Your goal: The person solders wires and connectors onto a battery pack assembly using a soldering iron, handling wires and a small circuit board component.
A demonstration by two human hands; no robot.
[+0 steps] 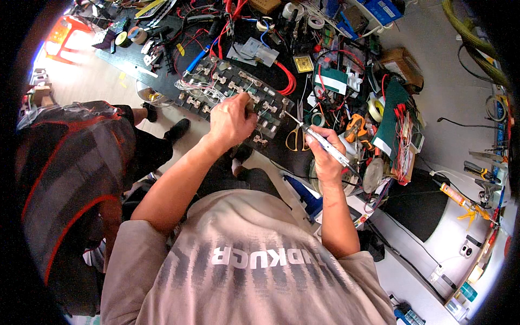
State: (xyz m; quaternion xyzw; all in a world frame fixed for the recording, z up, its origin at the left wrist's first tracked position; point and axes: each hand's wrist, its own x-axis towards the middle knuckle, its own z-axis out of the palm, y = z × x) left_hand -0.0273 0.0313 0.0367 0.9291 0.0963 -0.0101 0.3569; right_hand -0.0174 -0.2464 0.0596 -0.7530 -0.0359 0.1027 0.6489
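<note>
My right hand (326, 154) is wrapped round the grip of a soldering iron (326, 145). The iron's thin metal tip points up and left, close to the right end of a black block (259, 142) fitted with rows of metal tabs, perhaps a battery pack. Over the middle of that block, my left hand (234, 119) is closed with its fingertips pinched down by the tabs. Whatever it may be gripping is hidden by the fingers. A bundle of thin white wires (201, 89) lies across the block's left part, beside my left hand.
Orange-handled scissors (296, 140) lie just left of the iron. Coiled red wire (288, 81) rests beyond the block. Tools, tape rolls and an orange-and-black tool (356, 129) crowd the right side. Another person (81, 162) in dark clothing is close on my left.
</note>
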